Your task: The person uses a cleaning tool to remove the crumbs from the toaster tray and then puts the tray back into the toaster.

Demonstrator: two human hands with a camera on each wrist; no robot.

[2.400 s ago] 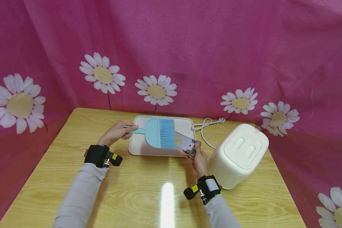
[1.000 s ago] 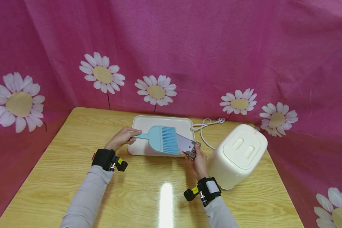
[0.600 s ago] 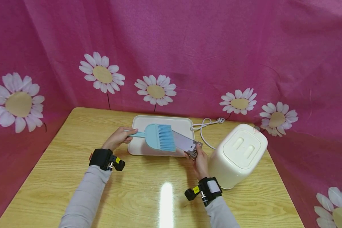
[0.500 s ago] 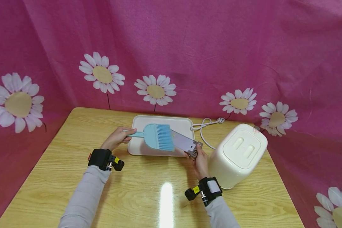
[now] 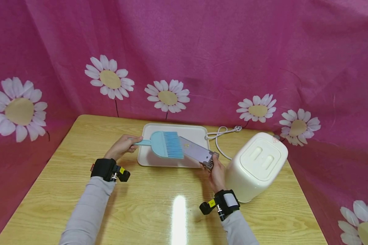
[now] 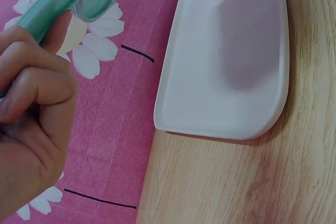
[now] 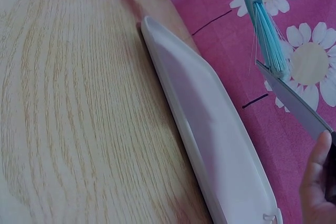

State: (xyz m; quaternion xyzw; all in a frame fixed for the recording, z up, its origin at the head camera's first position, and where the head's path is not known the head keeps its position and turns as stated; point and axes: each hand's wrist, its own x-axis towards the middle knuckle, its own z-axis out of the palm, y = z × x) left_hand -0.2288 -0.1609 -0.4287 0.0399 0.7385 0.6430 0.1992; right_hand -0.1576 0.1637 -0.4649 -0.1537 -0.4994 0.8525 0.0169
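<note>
My left hand [image 5: 121,146] grips the handle of a light-blue brush [image 5: 160,144], its wide bristles pointing right. In the left wrist view the curled fingers [image 6: 37,90] wrap the handle. My right hand [image 5: 217,173] pinches the slotted end of a flat grey crumb tray [image 5: 196,151], with the thumb on top. Small yellow crumbs [image 5: 186,145] lie near its far end. In the right wrist view the bristles [image 7: 270,45] meet the far end of the crumb tray [image 7: 299,100]. Both things are above a white tray [image 5: 199,133] on the table.
A cream appliance [image 5: 257,166] with two recesses in its top stands right of my right hand. Its white cord and plug [image 5: 237,129] lie behind, beside the white tray. A pink flowered curtain [image 5: 202,61] hangs along the wooden table's [image 5: 141,207] back edge.
Over the last second the brush and left hand have moved left and slightly away, uncovering more of the crumb tray. Earlier, more yellow crumbs showed on it. The right hand has barely moved.
</note>
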